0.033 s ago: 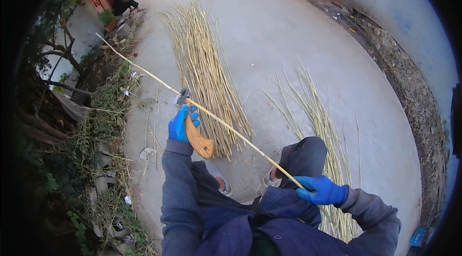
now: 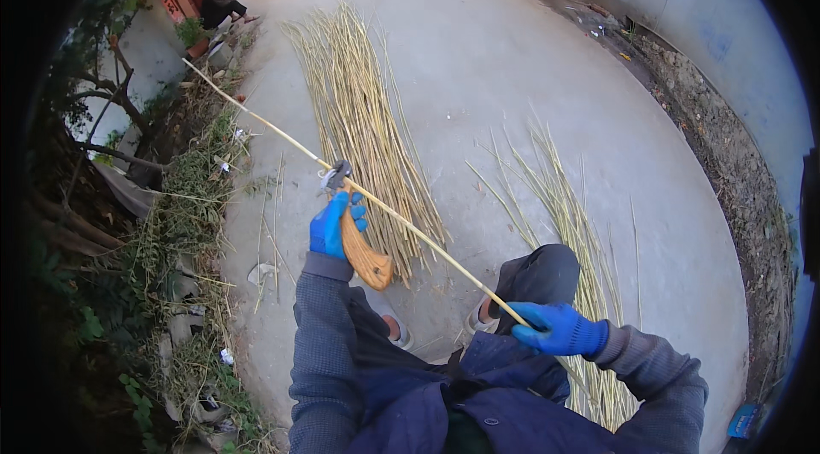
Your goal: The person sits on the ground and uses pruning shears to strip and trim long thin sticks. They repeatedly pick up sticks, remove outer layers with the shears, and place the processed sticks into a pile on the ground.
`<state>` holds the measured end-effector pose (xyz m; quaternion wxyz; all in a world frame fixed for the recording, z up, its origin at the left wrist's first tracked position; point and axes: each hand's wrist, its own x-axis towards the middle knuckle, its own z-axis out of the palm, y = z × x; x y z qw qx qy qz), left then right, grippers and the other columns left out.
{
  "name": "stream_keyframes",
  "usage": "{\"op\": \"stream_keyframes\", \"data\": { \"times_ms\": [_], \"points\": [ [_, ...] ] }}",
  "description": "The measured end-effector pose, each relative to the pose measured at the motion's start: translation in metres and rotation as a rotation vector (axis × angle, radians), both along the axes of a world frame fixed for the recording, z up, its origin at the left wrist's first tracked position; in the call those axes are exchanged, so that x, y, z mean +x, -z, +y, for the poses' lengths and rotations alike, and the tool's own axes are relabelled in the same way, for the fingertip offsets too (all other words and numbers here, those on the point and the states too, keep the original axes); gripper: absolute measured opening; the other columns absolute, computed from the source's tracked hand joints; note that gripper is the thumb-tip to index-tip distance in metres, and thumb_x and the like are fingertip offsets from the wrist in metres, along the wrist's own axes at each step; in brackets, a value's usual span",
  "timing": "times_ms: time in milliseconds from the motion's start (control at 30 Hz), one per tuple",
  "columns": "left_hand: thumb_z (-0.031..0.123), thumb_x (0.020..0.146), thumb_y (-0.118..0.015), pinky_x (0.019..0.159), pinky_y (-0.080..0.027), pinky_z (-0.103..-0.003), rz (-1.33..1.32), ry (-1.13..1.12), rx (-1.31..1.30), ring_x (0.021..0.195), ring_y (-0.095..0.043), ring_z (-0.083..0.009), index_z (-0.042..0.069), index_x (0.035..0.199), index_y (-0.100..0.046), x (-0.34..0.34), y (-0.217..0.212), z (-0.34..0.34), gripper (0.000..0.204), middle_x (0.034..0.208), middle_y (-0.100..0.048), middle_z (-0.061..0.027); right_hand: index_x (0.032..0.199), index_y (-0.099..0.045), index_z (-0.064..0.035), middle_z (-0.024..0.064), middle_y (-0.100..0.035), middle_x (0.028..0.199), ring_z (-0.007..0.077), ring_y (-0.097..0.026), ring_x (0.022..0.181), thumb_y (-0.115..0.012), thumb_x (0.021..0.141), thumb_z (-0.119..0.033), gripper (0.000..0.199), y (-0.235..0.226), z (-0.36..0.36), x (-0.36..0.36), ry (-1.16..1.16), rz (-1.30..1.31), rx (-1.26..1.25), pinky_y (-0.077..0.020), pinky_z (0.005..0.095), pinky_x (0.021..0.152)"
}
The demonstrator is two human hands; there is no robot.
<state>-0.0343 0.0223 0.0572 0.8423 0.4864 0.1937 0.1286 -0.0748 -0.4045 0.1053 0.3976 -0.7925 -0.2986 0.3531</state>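
A long, thin, pale stalk (image 2: pixel 427 242) slants across in front of me, from the far left down to my right. Its lower part is gripped in my right hand (image 2: pixel 559 330), gloved in blue, above my right thigh. My left hand (image 2: pixel 335 223), in a blue glove too, is closed round a tool with a curved wooden handle (image 2: pixel 367 262) and a small metal head (image 2: pixel 337 176). The stalk passes at the metal head; whether the jaws pinch it I cannot tell. Just beyond lies a large bundle of dry stalks (image 2: pixel 363 112) on the concrete.
More greenish stalks (image 2: pixel 568 206) lie to the right, partly behind my right knee. Plants and cut debris (image 2: pixel 192 215) line the left edge. A person (image 2: pixel 222 1) sits far left. A pale wall (image 2: pixel 709 27) runs along the right.
My left hand and the tool have shifted slightly right. My right hand has moved slightly left and up, and the stalk's far tip has shifted right.
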Motion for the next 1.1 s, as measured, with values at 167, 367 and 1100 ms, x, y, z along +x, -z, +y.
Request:
{"op": "stream_keyframes", "data": {
  "times_ms": [167,367,1100],
  "points": [
    [0.027,0.091,-0.067,0.058,-0.056,-0.029,0.126,0.063,0.011,0.067,-0.064,-0.0183,-0.003,0.115,-0.061,-0.013,0.000,-0.079,0.039,0.091,-0.068,-0.0135,0.097,-0.060,-0.0081,0.0106,-0.063,0.069,0.0250,-0.064,0.057,-0.056,0.095,-0.028,0.020,0.016,0.105,0.049,0.177,0.071,0.123,-0.0493,0.0386,0.056],
    [0.034,0.091,-0.065,0.073,-0.054,-0.032,0.155,-0.094,0.053,0.083,-0.064,-0.0199,0.001,0.125,-0.059,-0.012,0.040,0.010,0.047,0.105,-0.066,-0.0127,0.092,-0.060,-0.0083,0.0185,-0.059,0.070,0.0388,-0.060,0.062,-0.058,0.094,-0.029,0.021,0.040,0.060,0.002,0.040,-0.309,0.200,-0.0472,0.0447,0.055],
    [0.027,0.092,-0.065,0.061,-0.058,-0.031,0.271,0.225,-0.059,0.074,-0.067,-0.0220,-0.005,0.116,-0.059,-0.051,0.034,-0.124,0.041,0.097,-0.067,-0.0158,0.105,-0.062,-0.0030,0.0086,-0.058,0.062,0.0144,-0.061,0.054,-0.047,0.099,-0.031,0.032,0.044,0.123,0.050,0.040,-0.247,0.118,-0.0509,0.0304,0.054]
  ]
}}
